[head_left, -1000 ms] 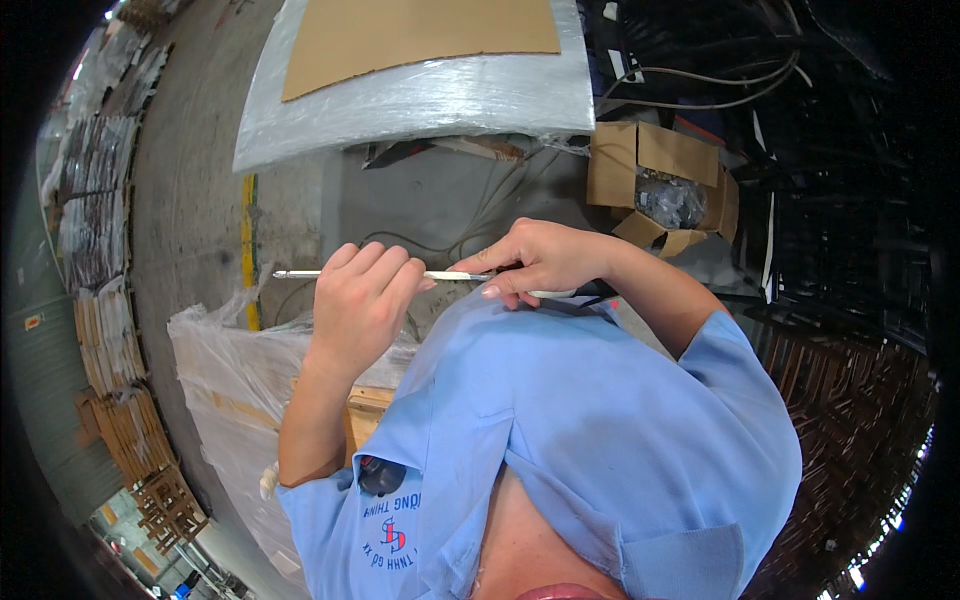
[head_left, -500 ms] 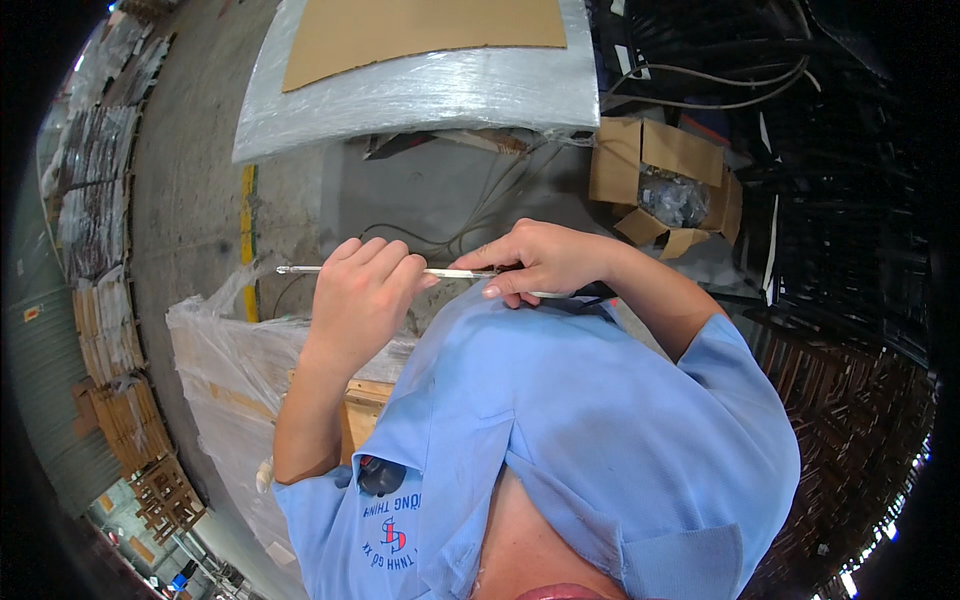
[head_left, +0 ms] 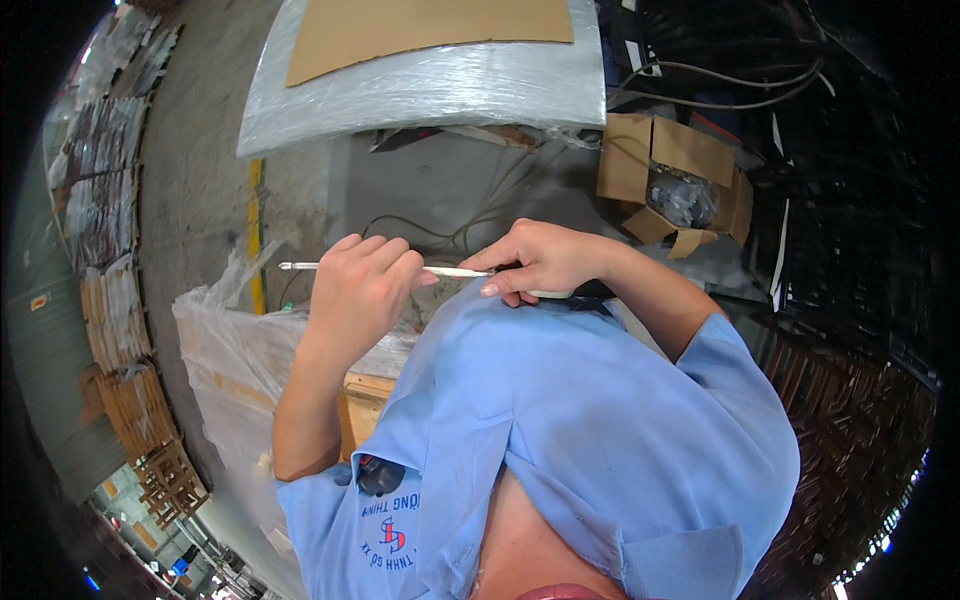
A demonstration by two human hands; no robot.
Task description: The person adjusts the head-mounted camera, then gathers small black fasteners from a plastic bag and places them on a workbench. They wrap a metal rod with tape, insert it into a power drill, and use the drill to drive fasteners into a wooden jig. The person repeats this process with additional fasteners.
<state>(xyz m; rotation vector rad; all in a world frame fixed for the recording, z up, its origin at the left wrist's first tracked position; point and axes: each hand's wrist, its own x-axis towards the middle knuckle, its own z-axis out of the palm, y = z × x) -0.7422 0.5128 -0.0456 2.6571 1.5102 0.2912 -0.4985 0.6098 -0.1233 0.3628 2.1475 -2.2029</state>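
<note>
In front of my chest, a slim pale rod point(head_left: 453, 271) with a narrow tip lies nearly level between my hands. My left hand point(head_left: 362, 290) is closed round its middle, and the tip sticks out to the left. At the rod's other end, my right hand point(head_left: 548, 256) is closed, its index finger laid along the rod and its thumb below. Something dark shows between the right thumb and finger, and a pale piece pokes out under that hand. My fingers hide how these parts join.
Ahead stands a film-wrapped stack point(head_left: 430, 95) with a cardboard sheet point(head_left: 430, 25) on top. An open carton point(head_left: 625, 160) holding plastic bags is at the right, near loose cables point(head_left: 720, 80). Film-covered wood point(head_left: 240, 350) stands close on my left. Stacked boards point(head_left: 105, 215) line the far left.
My hands and the rod keep almost the same pose. The surroundings have shifted slightly to the right in the picture.
</note>
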